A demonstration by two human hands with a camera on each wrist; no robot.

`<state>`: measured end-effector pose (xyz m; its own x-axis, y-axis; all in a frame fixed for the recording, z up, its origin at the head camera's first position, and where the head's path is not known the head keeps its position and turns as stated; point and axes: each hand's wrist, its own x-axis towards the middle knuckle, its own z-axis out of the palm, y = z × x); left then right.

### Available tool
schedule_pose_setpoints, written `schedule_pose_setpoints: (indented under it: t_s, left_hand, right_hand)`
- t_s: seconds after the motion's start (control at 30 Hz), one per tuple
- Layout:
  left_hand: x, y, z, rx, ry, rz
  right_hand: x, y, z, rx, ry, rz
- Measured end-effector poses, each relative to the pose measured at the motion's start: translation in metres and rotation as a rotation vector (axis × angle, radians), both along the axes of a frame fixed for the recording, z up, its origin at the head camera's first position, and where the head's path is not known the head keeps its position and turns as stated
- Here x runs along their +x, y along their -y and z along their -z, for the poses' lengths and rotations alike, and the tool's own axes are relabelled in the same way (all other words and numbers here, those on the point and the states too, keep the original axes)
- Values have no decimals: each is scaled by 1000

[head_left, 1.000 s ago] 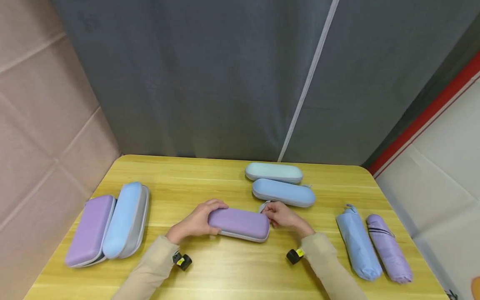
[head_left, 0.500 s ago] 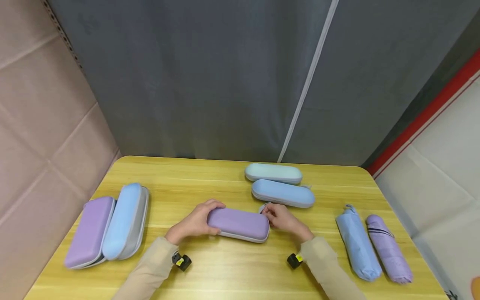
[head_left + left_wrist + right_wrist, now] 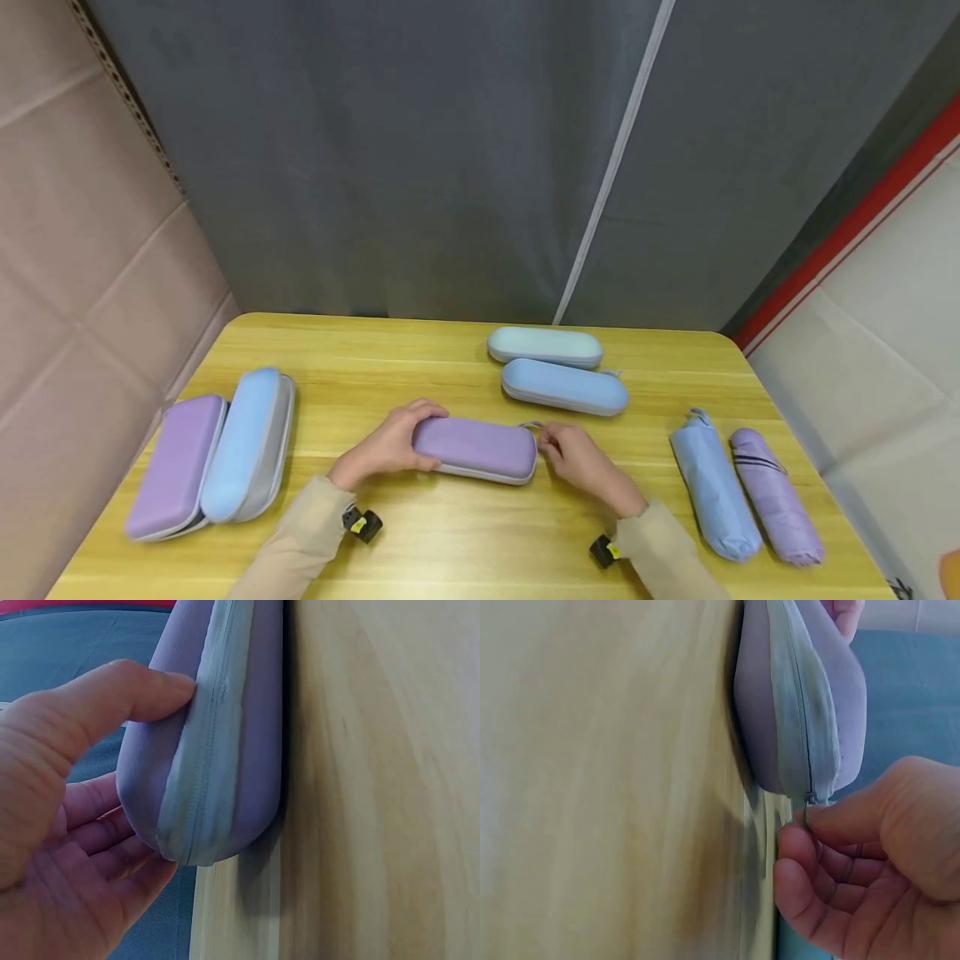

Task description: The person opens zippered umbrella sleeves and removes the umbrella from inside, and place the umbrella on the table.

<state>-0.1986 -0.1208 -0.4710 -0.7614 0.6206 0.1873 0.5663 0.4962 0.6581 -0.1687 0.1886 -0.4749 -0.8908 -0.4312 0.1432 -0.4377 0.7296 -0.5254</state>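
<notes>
Thumb and fingers of my left hand point(image 3: 393, 446) grip the left end of the lilac case point(image 3: 476, 450), the thumb tip against the edge of its pale zipper tape point(image 3: 204, 757). With my right hand point(image 3: 583, 462) I pinch the small zipper pull point(image 3: 805, 815) at the case's right end. A grey loop point(image 3: 532, 424) shows between that end and my fingers. My beige sleeves point(image 3: 307, 525) reach in from the near side of the lilac case, with a small black device point(image 3: 367, 525) at each wrist.

The lilac case lies on a yellowish wood-grain table point(image 3: 465, 550) with rounded far corners and a soft sheen in front of the case. Just beyond the case is a blue case point(image 3: 565, 387), and behind that a mint case point(image 3: 545, 347). Well to the left of the lilac case, a boxy purple case point(image 3: 176, 467) touches a light blue case point(image 3: 246, 446) with a grey side. Well to its right lie a blue umbrella point(image 3: 716, 487) and a purple umbrella point(image 3: 777, 496), side by side.

Past the lilac case and the table's far edge hangs a dark grey curtain point(image 3: 390, 167), crossed by a slanting pale strip point(image 3: 617, 162). A creased pinkish wall covering point(image 3: 97, 233) rises to the case's left; to its right are a red band point(image 3: 847, 237) and a whitish panel point(image 3: 900, 333).
</notes>
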Motion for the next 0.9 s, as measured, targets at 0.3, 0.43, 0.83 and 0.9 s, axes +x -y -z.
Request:
schedule_pose_setpoints:
  t_s: [0.3,0.43,0.83,0.9]
  left_hand:
    - [4,0,0,6,-8,-7]
    - [6,1,-1,-5,-27,-21]
    - [15,0,-5,-72,-64,-79]
    - [17,0,-6,-87,-77,-93]
  right_hand:
    - [16,4,-3,-4,-20,13]
    - [23,5,-3,-19,-23,5]
    - [38,19,-5,-79,4,42]
    - [40,21,-5,-88,8,63]
